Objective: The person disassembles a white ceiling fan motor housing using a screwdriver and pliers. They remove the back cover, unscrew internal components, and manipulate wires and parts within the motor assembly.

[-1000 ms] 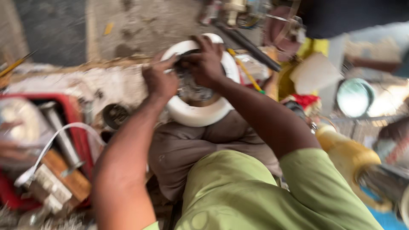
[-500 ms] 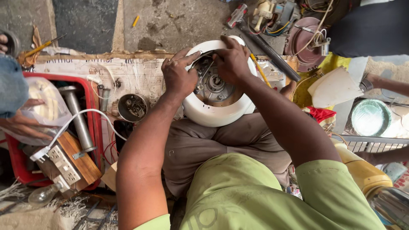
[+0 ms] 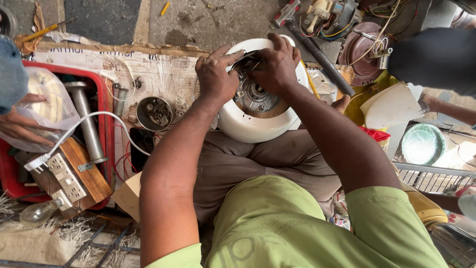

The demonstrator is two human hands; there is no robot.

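Observation:
A round white motor housing [image 3: 248,126] rests on my lap, open side up, with a metal motor core [image 3: 258,97] in its middle. My left hand [image 3: 215,74] lies on the housing's left rim, index finger stretched toward the far inner edge. My right hand [image 3: 275,64] sits over the far part of the opening, its fingers curled and pinching a small dark part there, whose shape is hidden under the fingers. Both hands meet at that spot.
A small metal bowl of screws [image 3: 154,113] sits left of the housing on cardboard. A red crate [image 3: 10,171] holds a metal pipe, a socket board and a plastic bag that another person's hand [image 3: 17,126] touches. A long dark tool [image 3: 320,54] and another motor lie beyond.
The view has steadied and come closer. My hands stay together at the housing's far inner edge, with the left index finger now stretched out further.

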